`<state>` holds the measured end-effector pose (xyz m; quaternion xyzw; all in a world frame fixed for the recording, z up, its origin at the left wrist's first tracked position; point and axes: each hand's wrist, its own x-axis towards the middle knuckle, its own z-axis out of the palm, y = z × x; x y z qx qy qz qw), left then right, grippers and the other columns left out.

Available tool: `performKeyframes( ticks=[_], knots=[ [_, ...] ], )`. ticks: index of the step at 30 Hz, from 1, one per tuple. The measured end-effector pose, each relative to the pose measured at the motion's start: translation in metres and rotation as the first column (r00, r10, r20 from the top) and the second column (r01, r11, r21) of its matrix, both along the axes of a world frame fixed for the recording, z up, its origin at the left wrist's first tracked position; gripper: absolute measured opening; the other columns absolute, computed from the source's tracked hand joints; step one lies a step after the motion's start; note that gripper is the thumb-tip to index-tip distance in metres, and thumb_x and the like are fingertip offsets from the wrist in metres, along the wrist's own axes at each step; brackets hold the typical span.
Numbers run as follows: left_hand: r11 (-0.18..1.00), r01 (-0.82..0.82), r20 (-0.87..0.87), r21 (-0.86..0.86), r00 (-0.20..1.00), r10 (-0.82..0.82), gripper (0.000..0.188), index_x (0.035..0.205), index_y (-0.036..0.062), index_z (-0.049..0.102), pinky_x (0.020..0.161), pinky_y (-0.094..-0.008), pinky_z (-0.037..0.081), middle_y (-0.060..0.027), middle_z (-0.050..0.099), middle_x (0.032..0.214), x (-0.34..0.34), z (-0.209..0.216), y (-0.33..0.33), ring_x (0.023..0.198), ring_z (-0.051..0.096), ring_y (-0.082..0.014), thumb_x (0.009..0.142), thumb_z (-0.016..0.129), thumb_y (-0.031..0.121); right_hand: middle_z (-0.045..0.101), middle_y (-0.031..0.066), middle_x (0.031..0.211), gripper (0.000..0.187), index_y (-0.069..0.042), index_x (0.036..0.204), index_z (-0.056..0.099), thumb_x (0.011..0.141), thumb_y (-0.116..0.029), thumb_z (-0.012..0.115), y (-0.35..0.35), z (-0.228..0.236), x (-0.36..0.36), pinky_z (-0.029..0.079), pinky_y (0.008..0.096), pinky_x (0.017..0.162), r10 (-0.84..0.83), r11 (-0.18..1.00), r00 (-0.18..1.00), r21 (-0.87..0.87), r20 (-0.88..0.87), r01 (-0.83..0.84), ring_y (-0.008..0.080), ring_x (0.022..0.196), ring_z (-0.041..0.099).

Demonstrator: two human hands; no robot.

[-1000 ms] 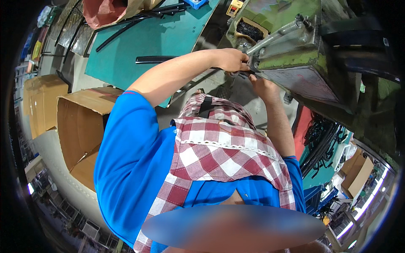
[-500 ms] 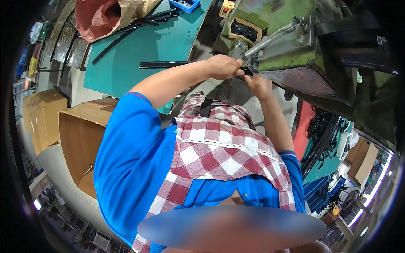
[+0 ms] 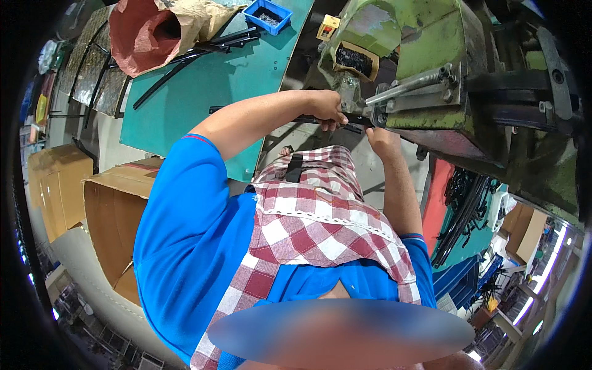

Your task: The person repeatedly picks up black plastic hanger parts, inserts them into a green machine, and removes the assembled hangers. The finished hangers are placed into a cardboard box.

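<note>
Two hands, one black strip (image 3: 356,119): the left hand (image 3: 327,107) has its fingers curled around it, while the right hand (image 3: 385,143) has fingertips up by its machine end, can't tell if they're pinching or just touching. The hands were nearly together half a second ago; now there's a gap, so that stretch of strip is exposed beside the green machine (image 3: 425,61). The other end pokes out past the left forearm, over the teal table (image 3: 179,120). More loose black strips (image 3: 161,84) lie there, plus a blue tray (image 3: 260,26) and a reddish sack (image 3: 139,43). Cardboard box (image 3: 114,206) at left, workshop clutter all round.
</note>
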<state>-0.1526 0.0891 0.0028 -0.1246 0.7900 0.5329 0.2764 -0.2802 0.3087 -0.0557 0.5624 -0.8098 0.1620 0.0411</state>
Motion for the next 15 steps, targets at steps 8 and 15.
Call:
performKeyframes(
  ticks=[8,15],
  knots=[
    [0.924,0.151,-0.108,-0.352,0.974,-0.2,0.054,0.081,-0.004,0.065,0.066,-0.0365,0.05,-0.0129,0.067,0.078,0.01,-0.007,-0.005,0.074,0.067,-0.0232,0.074,0.078,0.048,0.057,0.0195,0.119,0.049,-0.005,0.117,0.06,0.073,-0.021,0.071,-0.005,0.002,0.01,0.038,0.0512,0.098,-0.068,0.998,0.997,0.003,-0.039,0.068,0.0412,0.113,0.051],
    [0.96,0.129,0.019,-0.249,0.992,-0.129,0.051,0.092,-0.0025,0.062,0.067,-0.0362,0.049,-0.0114,0.065,0.078,0.027,-0.003,-0.015,0.071,0.064,-0.0218,0.082,0.07,0.047,0.054,0.022,0.125,0.052,-0.003,0.121,0.057,0.075,-0.023,0.072,-0.014,0.011,0.013,0.038,0.0499,0.098,-0.132,0.988,0.986,0.089,0.098,0.123,0.0429,0.116,0.048]
  ],
)
